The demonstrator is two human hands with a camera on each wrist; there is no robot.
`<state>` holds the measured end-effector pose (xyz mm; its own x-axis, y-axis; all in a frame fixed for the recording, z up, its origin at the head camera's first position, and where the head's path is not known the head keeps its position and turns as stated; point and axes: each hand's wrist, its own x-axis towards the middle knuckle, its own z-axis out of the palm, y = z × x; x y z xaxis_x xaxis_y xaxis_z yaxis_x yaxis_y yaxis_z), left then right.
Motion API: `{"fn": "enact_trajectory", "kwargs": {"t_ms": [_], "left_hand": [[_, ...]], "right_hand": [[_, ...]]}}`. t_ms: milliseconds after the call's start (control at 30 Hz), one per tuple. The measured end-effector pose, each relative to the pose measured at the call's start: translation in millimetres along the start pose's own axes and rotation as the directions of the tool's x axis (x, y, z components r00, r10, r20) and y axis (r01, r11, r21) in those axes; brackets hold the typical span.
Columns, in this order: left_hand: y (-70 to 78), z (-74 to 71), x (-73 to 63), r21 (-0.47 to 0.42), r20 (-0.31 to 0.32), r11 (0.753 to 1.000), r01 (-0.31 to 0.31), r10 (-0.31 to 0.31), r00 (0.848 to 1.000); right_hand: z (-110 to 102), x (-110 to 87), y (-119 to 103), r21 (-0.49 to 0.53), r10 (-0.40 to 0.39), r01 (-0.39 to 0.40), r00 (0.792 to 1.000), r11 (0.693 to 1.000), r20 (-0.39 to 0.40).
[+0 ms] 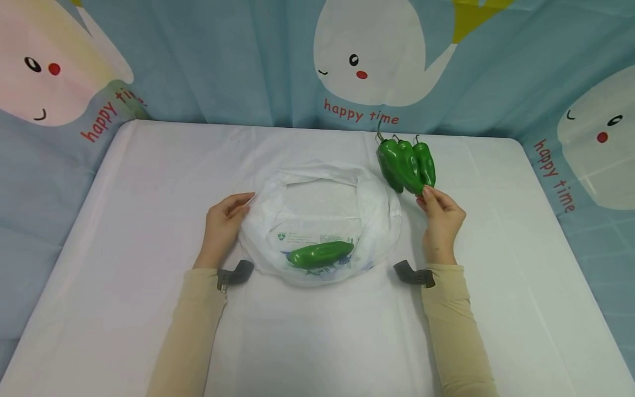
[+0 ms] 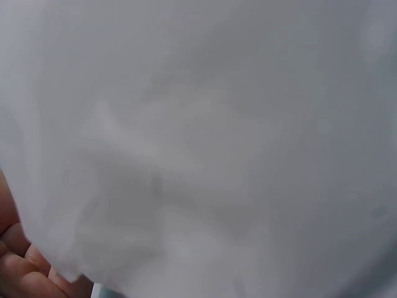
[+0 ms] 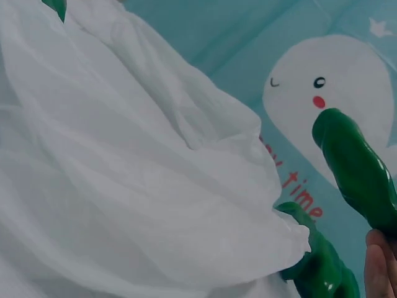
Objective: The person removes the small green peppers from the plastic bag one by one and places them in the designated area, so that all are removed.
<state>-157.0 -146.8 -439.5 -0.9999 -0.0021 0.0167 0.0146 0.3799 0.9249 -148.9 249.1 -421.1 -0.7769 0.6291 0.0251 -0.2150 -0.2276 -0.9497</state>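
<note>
- At left of centre in the frame, my left hand (image 1: 221, 229) is at the near-left edge of the white plastic bag (image 1: 381, 212); I judge that this steadies the rim and helps the mouth gape.
- That grip is narrow: thumb and fingers close on the thin plastic, with only a fold between them. In the left wrist view the film covers most of the picture, and my curled fingers show at lower left.
- The bag sits in the middle of the frame on the white cloth (image 1: 317, 336), its rim spread into a wide ring, probably so that the inside is easy to reach.
- One green pepper (image 1: 319, 255) lies on its side inside, toward the bag's lower part, nearly level across the frame.
- Right of the bag, in the upper right, further green peppers (image 1: 428, 162) stand bunched close together, stems toward the top of the frame; overlap hides their exact count.
- My right hand (image 1: 443, 223) pinches one pepper of that bunch (image 3: 353, 164) by its lower tip, thumb against fingers, parted only by the tip's thickness. I judge that the slim end suits a light fingertip hold.
</note>
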Motion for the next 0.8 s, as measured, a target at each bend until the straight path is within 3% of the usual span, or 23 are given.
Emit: {"fn": "enact_trajectory", "kwargs": {"t_ms": [567, 800], "left_hand": [[2.6, -1.3, -1.7, -0.02, 0.011, 1.0, 0.01, -0.009, 1.0], [-2.0, 0.2, 0.2, -0.007, 0.006, 1.0, 0.012, -0.012, 1.0]], "right_hand": [[-10.8, 10.8, -4.5, 0.089, 0.022, -0.011, 0.992, 0.996, -0.123], [-17.1, 14.7, -8.7, 0.055, -0.022, 0.034, 0.979, 0.998, -0.204]]}}
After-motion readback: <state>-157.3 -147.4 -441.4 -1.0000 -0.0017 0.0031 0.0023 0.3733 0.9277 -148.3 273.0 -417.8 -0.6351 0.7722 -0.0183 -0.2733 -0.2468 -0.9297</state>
